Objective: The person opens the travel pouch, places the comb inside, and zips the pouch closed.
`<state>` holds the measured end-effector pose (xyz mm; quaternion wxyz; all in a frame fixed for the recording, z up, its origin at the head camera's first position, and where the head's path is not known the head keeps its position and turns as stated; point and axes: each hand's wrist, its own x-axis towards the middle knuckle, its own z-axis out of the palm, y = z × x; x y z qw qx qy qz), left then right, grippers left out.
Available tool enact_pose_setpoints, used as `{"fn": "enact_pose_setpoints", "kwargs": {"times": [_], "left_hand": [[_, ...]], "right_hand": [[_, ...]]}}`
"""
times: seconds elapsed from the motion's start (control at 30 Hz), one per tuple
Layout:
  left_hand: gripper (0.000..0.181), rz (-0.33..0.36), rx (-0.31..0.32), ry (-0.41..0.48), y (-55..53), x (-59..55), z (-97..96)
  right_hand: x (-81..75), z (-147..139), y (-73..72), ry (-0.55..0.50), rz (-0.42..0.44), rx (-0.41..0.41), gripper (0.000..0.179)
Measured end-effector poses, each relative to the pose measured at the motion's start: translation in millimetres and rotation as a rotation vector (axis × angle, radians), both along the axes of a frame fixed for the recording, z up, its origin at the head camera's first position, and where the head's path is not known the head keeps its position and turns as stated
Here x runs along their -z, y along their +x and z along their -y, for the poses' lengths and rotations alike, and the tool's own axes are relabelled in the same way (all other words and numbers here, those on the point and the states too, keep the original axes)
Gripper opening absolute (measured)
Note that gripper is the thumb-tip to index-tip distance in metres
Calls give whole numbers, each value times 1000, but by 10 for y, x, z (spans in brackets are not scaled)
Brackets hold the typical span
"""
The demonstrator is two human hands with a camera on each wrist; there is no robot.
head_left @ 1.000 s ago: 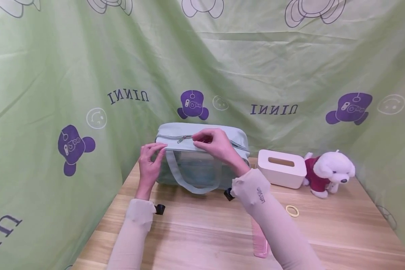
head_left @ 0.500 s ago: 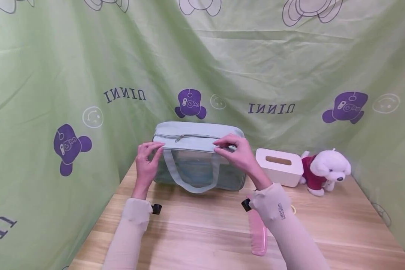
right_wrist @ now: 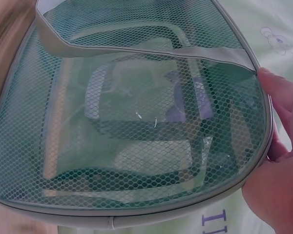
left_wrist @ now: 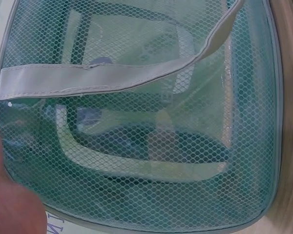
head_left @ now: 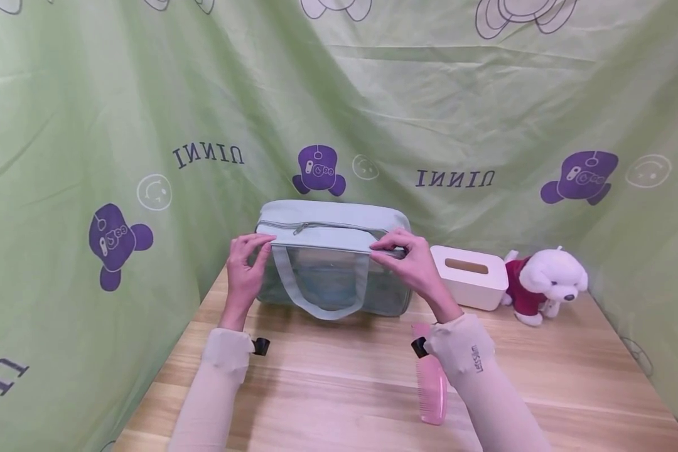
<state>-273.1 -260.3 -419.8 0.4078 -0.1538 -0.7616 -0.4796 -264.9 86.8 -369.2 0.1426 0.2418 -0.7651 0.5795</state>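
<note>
A pale grey-green bag [head_left: 322, 216] with a see-through mesh front stands upright at the back of the table, its strap handle [head_left: 330, 312] hanging down in front. My left hand [head_left: 245, 270] pinches the top front edge near the left end. At the right end, my right hand [head_left: 409, 260] pinches the same edge between thumb and fingers. Between the hands, the zipper pull [head_left: 301, 229] sits left of the middle, and the zip line bows near my right hand. In the right wrist view, the mesh panel [right_wrist: 136, 122] fills most of the picture beside my fingers.
A pink comb [head_left: 431, 389] lies on the wooden table [head_left: 328, 389] beside my right forearm. Right of the bag stands a white tissue box [head_left: 469, 282], then a white toy dog [head_left: 554, 276] in a red top. A green printed curtain [head_left: 486, 113] hangs behind.
My right hand has moved from the zip at the bag's middle to its front top edge on the right. My left hand keeps its place. My right sleeve now hides the cream ring.
</note>
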Motion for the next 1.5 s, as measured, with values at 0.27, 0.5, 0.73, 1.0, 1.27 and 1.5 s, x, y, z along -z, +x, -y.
{"fn": "enact_pose_setpoints", "kwargs": {"times": [0.27, 0.5, 0.73, 1.0, 1.27, 1.5], "left_hand": [[16, 80, -32, -60, 41, -136, 6], [24, 237, -94, -136, -51, -486, -161], [29, 447, -130, -289, -184, -791, -291], [33, 599, -112, -442, -265, -948, -378], [30, 650, -98, -496, -299, -963, -373], [19, 650, -56, -512, -316, -973, -364]], "right_hand": [[36, 15, -10, -28, 4, -9, 15], [13, 1, -16, -3, -10, 3, 14], [65, -6, -38, -22, 1, -10, 15], [49, -4, -36, -17, -1, -3, 15], [11, 27, -8, -22, 26, -3, 15], [24, 29, -22, -15, 26, 9, 16]]}}
